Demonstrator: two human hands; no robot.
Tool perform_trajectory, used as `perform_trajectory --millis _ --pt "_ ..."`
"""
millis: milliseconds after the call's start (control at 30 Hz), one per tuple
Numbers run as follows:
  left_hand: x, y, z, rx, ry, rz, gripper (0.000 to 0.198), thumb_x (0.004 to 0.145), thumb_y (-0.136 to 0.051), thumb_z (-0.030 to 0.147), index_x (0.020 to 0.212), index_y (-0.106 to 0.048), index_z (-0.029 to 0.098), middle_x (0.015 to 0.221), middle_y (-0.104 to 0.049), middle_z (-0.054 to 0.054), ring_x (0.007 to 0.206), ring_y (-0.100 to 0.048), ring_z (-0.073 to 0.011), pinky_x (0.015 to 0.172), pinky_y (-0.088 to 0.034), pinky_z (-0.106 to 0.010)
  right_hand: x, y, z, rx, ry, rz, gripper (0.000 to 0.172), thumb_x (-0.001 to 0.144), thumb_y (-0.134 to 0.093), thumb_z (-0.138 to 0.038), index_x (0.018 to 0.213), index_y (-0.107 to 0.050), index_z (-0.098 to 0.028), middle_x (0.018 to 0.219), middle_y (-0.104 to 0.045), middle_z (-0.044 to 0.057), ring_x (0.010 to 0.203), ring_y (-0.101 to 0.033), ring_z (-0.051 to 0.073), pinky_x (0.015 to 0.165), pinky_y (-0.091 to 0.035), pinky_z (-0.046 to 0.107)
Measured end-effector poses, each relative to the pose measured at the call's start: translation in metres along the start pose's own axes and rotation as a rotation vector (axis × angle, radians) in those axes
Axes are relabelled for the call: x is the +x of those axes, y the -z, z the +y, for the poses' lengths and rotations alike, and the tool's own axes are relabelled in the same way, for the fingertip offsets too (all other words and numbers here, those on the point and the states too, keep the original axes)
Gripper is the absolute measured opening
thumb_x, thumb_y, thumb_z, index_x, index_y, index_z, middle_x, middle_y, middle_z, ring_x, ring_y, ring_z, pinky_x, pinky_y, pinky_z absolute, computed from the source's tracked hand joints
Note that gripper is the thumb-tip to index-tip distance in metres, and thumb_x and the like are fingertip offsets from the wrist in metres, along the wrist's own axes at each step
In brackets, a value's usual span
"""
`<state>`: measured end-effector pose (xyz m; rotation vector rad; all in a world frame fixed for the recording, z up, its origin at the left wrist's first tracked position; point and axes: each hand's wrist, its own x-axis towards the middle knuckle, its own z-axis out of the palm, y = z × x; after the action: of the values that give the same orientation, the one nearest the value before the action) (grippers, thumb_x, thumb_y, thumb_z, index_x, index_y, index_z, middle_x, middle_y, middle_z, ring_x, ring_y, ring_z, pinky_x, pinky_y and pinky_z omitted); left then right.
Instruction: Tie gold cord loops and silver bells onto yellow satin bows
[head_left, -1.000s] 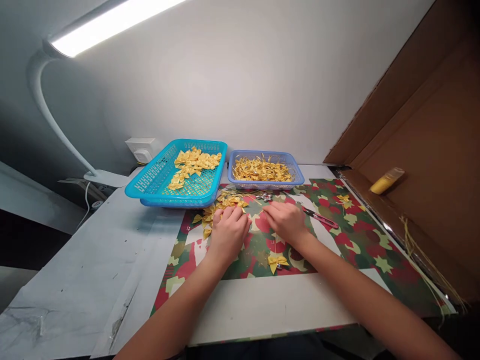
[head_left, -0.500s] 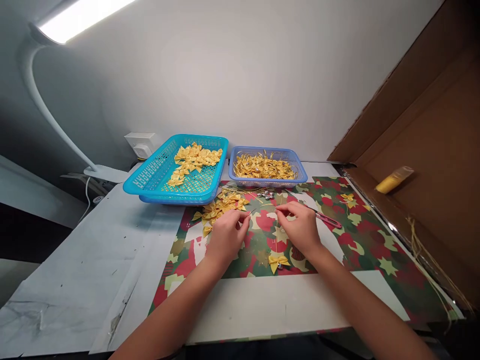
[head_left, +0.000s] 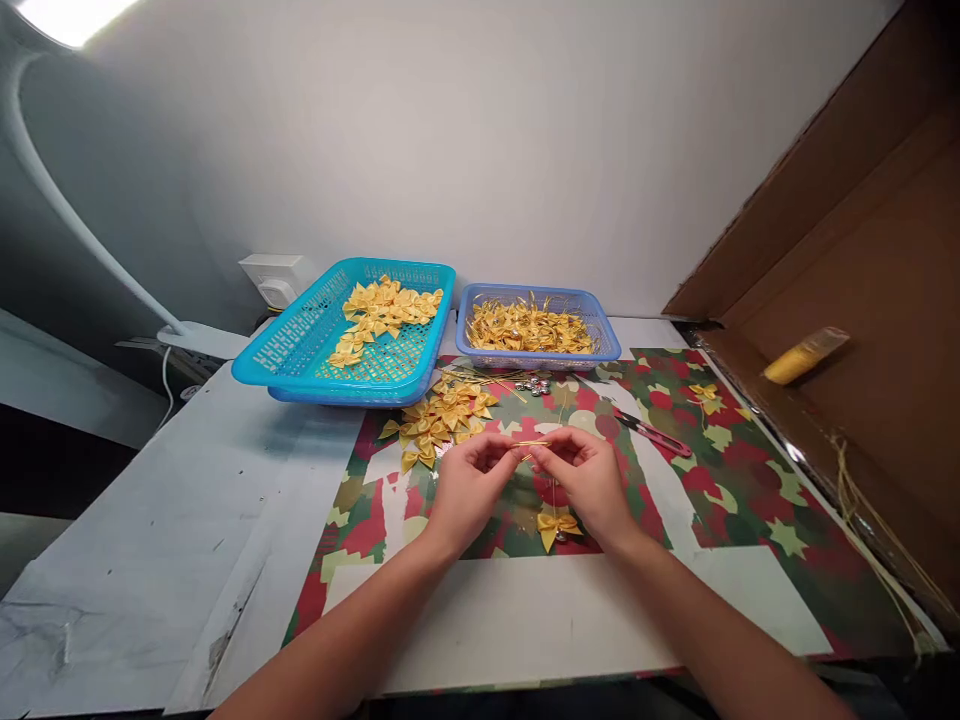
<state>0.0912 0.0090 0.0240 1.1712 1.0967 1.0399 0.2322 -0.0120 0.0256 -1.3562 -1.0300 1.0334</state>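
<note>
My left hand [head_left: 474,487] and my right hand [head_left: 587,482] are close together over the patterned sheet, fingertips almost meeting. Both are closed in a pinch on a thin gold cord [head_left: 531,443], a short length of which shows across the fingertips. Below them lies a yellow ribbon bow [head_left: 555,528] with a small silver bell [head_left: 561,536] at its middle. A fine strand runs from this bow up towards my right hand. Beyond my left hand is a loose pile of yellow bows [head_left: 442,415]. The parts of the cord inside the fingers are hidden.
A turquoise basket [head_left: 259,372] with yellow bows stands at the back left. Beside it, a blue basket [head_left: 469,355] holds corded bows. Silver bells [head_left: 534,386] and pink-handled snips [head_left: 664,438] lie nearby. A cardboard wall [head_left: 847,250] rises on the right; a lamp [head_left: 90,235] stands left.
My hands have come together from apart, fingertips now nearly meeting, with the gold cord across them. The bow with the bell stays below. The view has shifted slightly.
</note>
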Motion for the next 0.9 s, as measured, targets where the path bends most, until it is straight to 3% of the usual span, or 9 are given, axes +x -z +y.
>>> perform_trajectory --millis 200,333,567,900 --pt "-0.001 -0.002 -0.003 -0.175 0.128 0.079 0.024 0.067 -0.078 0.034 0.079 -0.068 0.016 0.066 -0.071 0.000 0.057 -0.059 -0.0095 0.056 -0.045 -0.019 -0.012 -0.008 0.007 0.164 -0.017 0.090 0.026 0.065 -0.079 -0.036 0.069 -0.060 -0.019 0.065 -0.064 -0.001 0.060 -0.067 0.016 0.059 -0.058 0.028" --pt "-0.002 -0.005 -0.012 -0.284 0.190 0.070 0.031 0.065 -0.080 0.040 0.079 -0.065 0.016 0.064 -0.070 0.001 0.057 -0.059 -0.0087 0.055 -0.043 -0.017 -0.020 -0.015 0.012 0.225 0.084 0.105 0.020 0.072 -0.076 -0.028 0.070 -0.059 -0.019 0.070 -0.063 -0.001 0.067 -0.065 0.013 0.064 -0.057 0.026" --pt "-0.007 -0.011 -0.009 -0.551 0.290 0.043 0.040 0.056 -0.087 0.042 0.076 -0.063 0.017 0.070 -0.071 0.002 0.062 -0.059 -0.0075 0.066 -0.046 -0.018 -0.024 -0.017 0.009 0.297 0.200 0.093 0.016 0.080 -0.070 -0.017 0.074 -0.055 -0.021 0.077 -0.064 -0.002 0.068 -0.066 0.011 0.056 -0.052 0.020" --pt "-0.012 -0.013 -0.013 -0.536 0.290 0.016 0.036 0.064 -0.082 0.046 0.075 -0.063 0.017 0.075 -0.072 0.000 0.065 -0.056 -0.0080 0.064 -0.041 -0.017 -0.024 -0.019 0.006 0.248 0.259 0.137 0.016 0.079 -0.068 -0.014 0.074 -0.055 -0.021 0.074 -0.061 -0.002 0.065 -0.062 0.010 0.054 -0.051 0.020"
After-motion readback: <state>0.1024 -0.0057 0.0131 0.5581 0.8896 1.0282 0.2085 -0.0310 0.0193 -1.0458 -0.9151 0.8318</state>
